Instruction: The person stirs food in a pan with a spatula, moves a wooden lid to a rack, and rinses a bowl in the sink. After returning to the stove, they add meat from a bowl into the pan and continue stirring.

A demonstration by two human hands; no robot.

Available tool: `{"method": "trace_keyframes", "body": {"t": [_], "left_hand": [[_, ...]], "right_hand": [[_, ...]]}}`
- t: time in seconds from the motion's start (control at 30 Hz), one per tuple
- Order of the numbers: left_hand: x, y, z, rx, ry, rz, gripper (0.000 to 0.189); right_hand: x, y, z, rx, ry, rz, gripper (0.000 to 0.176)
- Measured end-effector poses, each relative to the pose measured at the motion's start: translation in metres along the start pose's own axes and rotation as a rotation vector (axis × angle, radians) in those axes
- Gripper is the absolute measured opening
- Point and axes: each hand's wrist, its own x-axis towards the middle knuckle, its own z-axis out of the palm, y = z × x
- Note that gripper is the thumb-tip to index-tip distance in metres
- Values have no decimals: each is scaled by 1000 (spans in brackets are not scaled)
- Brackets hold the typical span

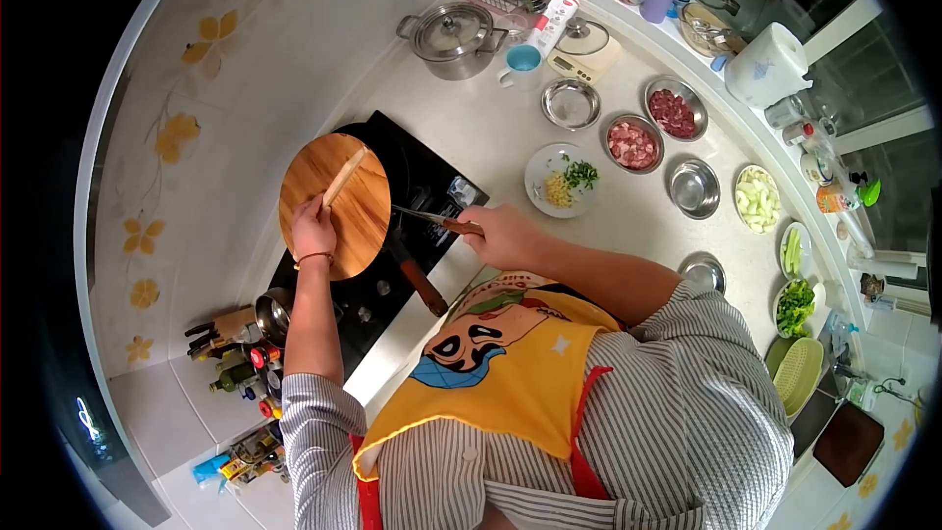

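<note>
My left hand [314, 229] is closed around the bar handle of a round wooden lid [361, 221], which is held over the black pan [412, 186] on the cooktop and hides most of it. In my right hand [502, 238] is the wooden handle of a spatula [459, 226]; its metal shaft reaches left toward the pan, and its far end is hidden behind the lid. The pan's brown handle [420, 280] points toward my apron. Beyond my right hand sits a white plate [543, 159] with chopped greens and minced yellow bits.
Metal bowls of raw meat [633, 143] and dark red meat [675, 112] stand on the counter, near a bowl of pale cut vegetables [757, 199]. A lidded steel pot [457, 51] stands at the back. Bottles [235, 375] and a knife block [234, 322] line the left side.
</note>
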Motion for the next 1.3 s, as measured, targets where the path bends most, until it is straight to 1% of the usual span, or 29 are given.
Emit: {"method": "trace_keyframes", "body": {"t": [0.3, 0.4, 0.73, 0.9, 1.1, 1.3], "left_hand": [[0, -7, 3, 10, 26, 21, 30], [0, -7, 3, -17, 21, -9, 30], [-2, -1, -3, 12, 12, -19, 30], [-4, 0, -4, -21, 23, -13, 30], [-4, -9, 0, -5, 22, 11, 30], [-4, -13, 4, -16, 16, 1, 29]], "right_hand": [[1, -4, -3, -52, -22, 34, 20], [2, -1, -1, -73, 0, -1, 20], [2, 4, 2, -57, 5, -17, 21], [-1, 3, 0, -127, -70, 37, 20], [-9, 9, 11, -112, -49, 5, 23], [-15, -4, 7, -126, -80, 54, 25]]}}
